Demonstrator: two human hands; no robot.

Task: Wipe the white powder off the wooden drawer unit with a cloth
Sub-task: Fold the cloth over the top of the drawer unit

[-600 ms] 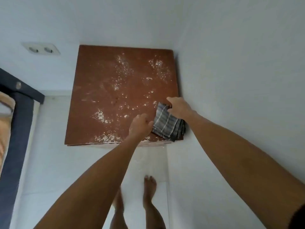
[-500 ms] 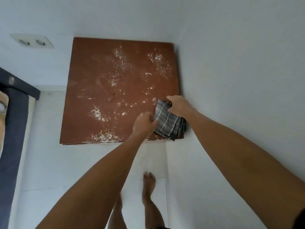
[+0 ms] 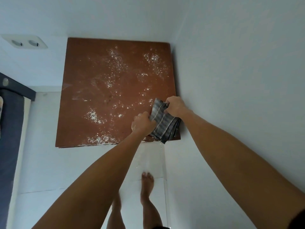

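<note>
The brown top of the wooden drawer unit fills the middle of the head view, set into a white corner. White powder is scattered over it in patches, thick near the front edge and towards the back. A folded grey striped cloth lies on the unit's front right corner. My left hand grips the cloth's left edge. My right hand pinches its upper right edge.
A white wall runs right beside the unit on the right, another behind it with a double socket. A dark blue bed edge stands at the left. My bare feet stand on white floor tiles dusted with powder.
My left hand has moved right and closed on the cloth's left edge. My right hand stays on the cloth. The view has shifted slightly.
</note>
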